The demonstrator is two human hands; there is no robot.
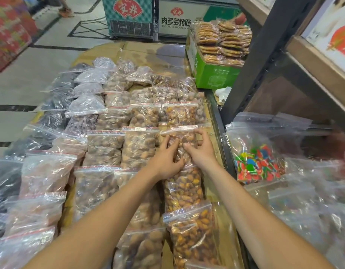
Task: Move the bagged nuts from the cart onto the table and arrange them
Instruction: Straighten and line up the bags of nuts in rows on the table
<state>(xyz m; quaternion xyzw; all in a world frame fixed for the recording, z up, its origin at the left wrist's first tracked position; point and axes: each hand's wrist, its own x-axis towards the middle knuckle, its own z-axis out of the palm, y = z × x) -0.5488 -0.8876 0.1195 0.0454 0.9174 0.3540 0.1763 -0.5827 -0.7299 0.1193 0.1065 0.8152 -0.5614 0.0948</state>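
The bag point(182, 144) under the fingers point(173, 144) is a clear zip pouch of brown nuts with a red-lined seal, lying flat, its sealed top just beyond the fingertips and its body running back beneath both palms. It lies in the rightmost column on the table point(140, 49), overlapping a like bag of amber nuts point(184, 189) that stretches back toward the wrists; another point(180, 113) lies just past the fingertips. Left of the fingers run further rows of flat bags point(101, 144), brown nuts first, then paler and dark ones farther left.
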